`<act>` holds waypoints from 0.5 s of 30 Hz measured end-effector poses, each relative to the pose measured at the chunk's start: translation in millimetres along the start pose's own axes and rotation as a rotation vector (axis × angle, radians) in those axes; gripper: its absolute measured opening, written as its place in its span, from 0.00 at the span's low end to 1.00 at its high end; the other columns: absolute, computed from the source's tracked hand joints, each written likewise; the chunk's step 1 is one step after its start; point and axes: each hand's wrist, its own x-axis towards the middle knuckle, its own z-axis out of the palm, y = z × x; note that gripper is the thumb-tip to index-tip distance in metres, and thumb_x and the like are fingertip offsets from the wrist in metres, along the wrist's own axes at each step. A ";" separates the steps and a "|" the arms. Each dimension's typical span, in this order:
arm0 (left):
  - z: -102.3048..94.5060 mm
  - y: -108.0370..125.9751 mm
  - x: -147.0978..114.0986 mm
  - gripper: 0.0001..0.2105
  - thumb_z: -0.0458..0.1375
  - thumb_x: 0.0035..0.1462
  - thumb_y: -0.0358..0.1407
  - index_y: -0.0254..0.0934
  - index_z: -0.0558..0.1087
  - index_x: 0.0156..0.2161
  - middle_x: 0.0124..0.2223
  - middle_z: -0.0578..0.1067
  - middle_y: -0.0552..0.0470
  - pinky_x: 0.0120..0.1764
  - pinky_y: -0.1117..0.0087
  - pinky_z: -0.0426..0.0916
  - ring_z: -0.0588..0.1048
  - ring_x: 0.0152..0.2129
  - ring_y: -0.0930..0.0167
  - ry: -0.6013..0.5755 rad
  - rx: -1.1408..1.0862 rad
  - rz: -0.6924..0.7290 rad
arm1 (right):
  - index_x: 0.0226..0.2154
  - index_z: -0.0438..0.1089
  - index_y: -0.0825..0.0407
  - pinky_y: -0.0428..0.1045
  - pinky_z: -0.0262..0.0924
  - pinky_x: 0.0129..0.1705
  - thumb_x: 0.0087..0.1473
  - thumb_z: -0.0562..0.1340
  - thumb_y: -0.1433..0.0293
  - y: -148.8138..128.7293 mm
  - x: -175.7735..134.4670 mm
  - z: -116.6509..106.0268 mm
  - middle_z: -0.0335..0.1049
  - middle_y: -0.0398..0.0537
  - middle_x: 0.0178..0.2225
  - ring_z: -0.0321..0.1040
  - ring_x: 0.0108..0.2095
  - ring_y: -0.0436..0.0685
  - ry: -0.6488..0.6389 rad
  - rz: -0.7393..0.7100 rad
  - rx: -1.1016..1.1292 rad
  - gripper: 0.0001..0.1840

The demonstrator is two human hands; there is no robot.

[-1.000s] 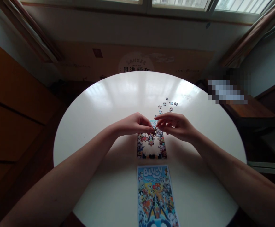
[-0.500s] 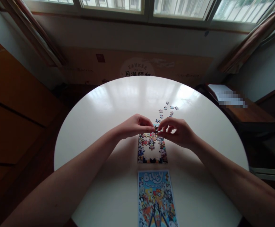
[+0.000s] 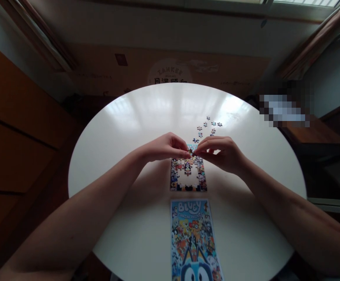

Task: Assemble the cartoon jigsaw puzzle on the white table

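Note:
A small puzzle piece (image 3: 190, 152) is pinched between the fingertips of my left hand (image 3: 170, 148) and my right hand (image 3: 223, 153). Both hands meet over the upper part of a partly assembled jigsaw puzzle (image 3: 174, 180), hiding some of it. Its colourful border surrounds a gap where the white table shows through. Several joined pieces reach down into that gap from the top. Nearer to me lies a printed picture sheet (image 3: 192, 230) headed "BLUEY", crowded with cartoon characters. Beyond my right hand, several loose puzzle pieces (image 3: 213, 123) are scattered.
Everything rests on a round, glossy white table (image 3: 114, 140). An orange-brown cabinet (image 3: 18, 128) stands at the left. On the right is a brown wooden surface (image 3: 319, 132), partly pixelated. A printed cardboard panel (image 3: 94, 66) is behind the table, below the windows.
The view has tilted down, so more of the picture sheet shows and less of the windows. The piece between my fingers has turned, and my right fingers are closer together.

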 end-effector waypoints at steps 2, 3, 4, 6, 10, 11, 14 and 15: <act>-0.4 0.1 -0.2 0.11 0.68 0.52 0.41 0.32 0.81 0.32 0.24 0.73 0.53 0.28 0.71 0.61 0.67 0.23 0.75 -0.018 0.029 -0.009 | 0.37 0.80 0.49 0.45 0.68 0.29 0.60 0.66 0.71 0.9 -0.1 -0.9 0.80 0.47 0.34 0.75 0.32 0.50 -0.008 -0.020 -0.003 0.05; -0.3 0.4 -0.2 0.12 0.68 0.52 0.41 0.32 0.81 0.32 0.24 0.73 0.52 0.29 0.71 0.61 0.67 0.23 0.75 -0.023 0.043 -0.011 | 0.37 0.80 0.49 0.46 0.68 0.29 0.61 0.66 0.71 1.1 -0.2 -1.3 0.80 0.47 0.34 0.76 0.32 0.51 -0.012 -0.024 -0.004 0.05; 0.1 0.8 -0.2 0.12 0.68 0.52 0.42 0.32 0.82 0.32 0.25 0.73 0.52 0.29 0.71 0.61 0.67 0.23 0.75 -0.025 0.056 -0.012 | 0.37 0.80 0.49 0.46 0.68 0.29 0.61 0.66 0.71 0.9 -0.5 -1.8 0.80 0.47 0.34 0.76 0.33 0.51 -0.015 -0.023 -0.009 0.06; 1.6 1.8 0.3 0.10 0.68 0.52 0.41 0.33 0.82 0.32 0.24 0.72 0.52 0.27 0.71 0.60 0.66 0.23 0.75 -0.014 0.078 -0.012 | 0.36 0.81 0.49 0.47 0.68 0.29 0.60 0.66 0.71 -0.4 -1.0 -2.7 0.81 0.47 0.35 0.77 0.33 0.52 -0.012 -0.014 -0.028 0.06; 4.9 2.5 2.5 0.08 0.69 0.51 0.38 0.34 0.81 0.29 0.21 0.68 0.54 0.21 0.72 0.51 0.60 0.18 0.77 0.075 0.096 -0.010 | 0.35 0.82 0.49 0.47 0.68 0.27 0.58 0.67 0.71 -4.1 -1.6 -3.7 0.80 0.46 0.33 0.76 0.31 0.52 0.043 0.007 -0.098 0.06; 5.3 2.4 3.0 0.08 0.69 0.51 0.38 0.34 0.81 0.29 0.20 0.67 0.54 0.21 0.71 0.49 0.59 0.17 0.78 0.091 0.098 -0.012 | 0.35 0.82 0.49 0.47 0.68 0.27 0.57 0.67 0.72 -4.6 -1.6 -3.9 0.80 0.45 0.33 0.75 0.31 0.52 0.052 0.012 -0.113 0.06; 5.5 2.3 4.0 0.07 0.69 0.51 0.37 0.34 0.81 0.29 0.20 0.67 0.54 0.20 0.71 0.48 0.59 0.16 0.78 0.119 0.104 -0.009 | 0.36 0.82 0.48 0.47 0.68 0.27 0.57 0.67 0.72 -5.5 -1.4 -4.3 0.79 0.45 0.35 0.74 0.31 0.52 0.063 0.015 -0.135 0.07; 5.3 2.2 4.1 0.07 0.69 0.52 0.38 0.34 0.81 0.30 0.20 0.67 0.54 0.20 0.71 0.48 0.59 0.16 0.78 0.127 0.108 -0.002 | 0.37 0.82 0.48 0.47 0.68 0.27 0.56 0.67 0.72 -5.6 -1.4 -4.5 0.79 0.45 0.36 0.74 0.32 0.51 0.062 0.013 -0.135 0.07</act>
